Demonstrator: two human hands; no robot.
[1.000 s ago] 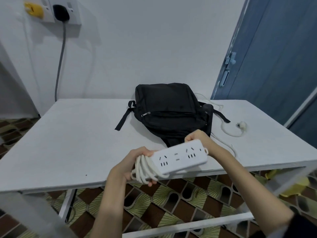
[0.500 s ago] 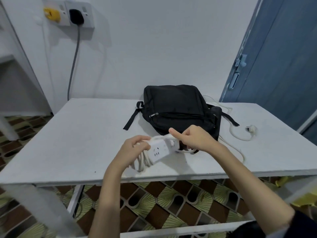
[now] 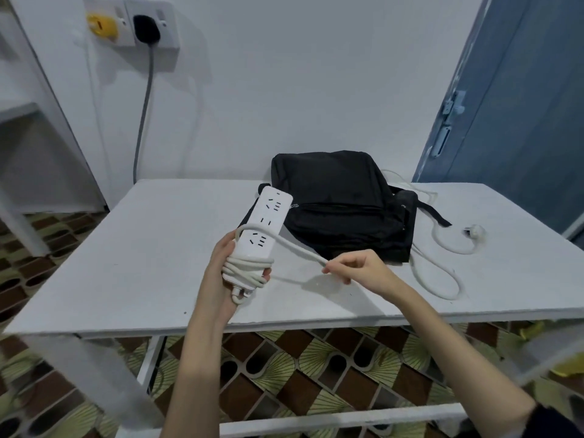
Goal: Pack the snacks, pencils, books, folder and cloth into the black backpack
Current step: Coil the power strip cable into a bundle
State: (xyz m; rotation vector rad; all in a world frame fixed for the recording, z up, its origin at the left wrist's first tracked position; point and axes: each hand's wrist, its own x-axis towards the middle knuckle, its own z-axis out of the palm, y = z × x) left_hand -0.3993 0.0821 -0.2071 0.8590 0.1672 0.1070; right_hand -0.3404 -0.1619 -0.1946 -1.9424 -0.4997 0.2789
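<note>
1. Gripping the lower end of a white power strip (image 3: pixel 264 229), the left hand (image 3: pixel 221 273) holds it raised over the white table (image 3: pixel 151 248), its far end tilted up and away from the person.
2. Several turns of the strip's white cord (image 3: pixel 249 267) are wound around its lower end, right where the left fingers curl.
3. Pinched in the right hand (image 3: pixel 363 270) is a stretch of that cord, which runs taut from the fingers up across the face of the strip.
4. Past the right hand the cord trails in loose loops over the table to a white plug (image 3: pixel 474 230) lying near the right edge.
5. Just beyond the strip a black backpack (image 3: pixel 341 203) lies flat on the table; its zip seems closed, though the dark fabric makes that hard to tell.
6. On the wall behind, a black plug (image 3: pixel 146 28) sits in a socket, with a yellow one (image 3: pixel 100 25) beside it.
7. At the right stands a blue door (image 3: pixel 521 105).
</note>
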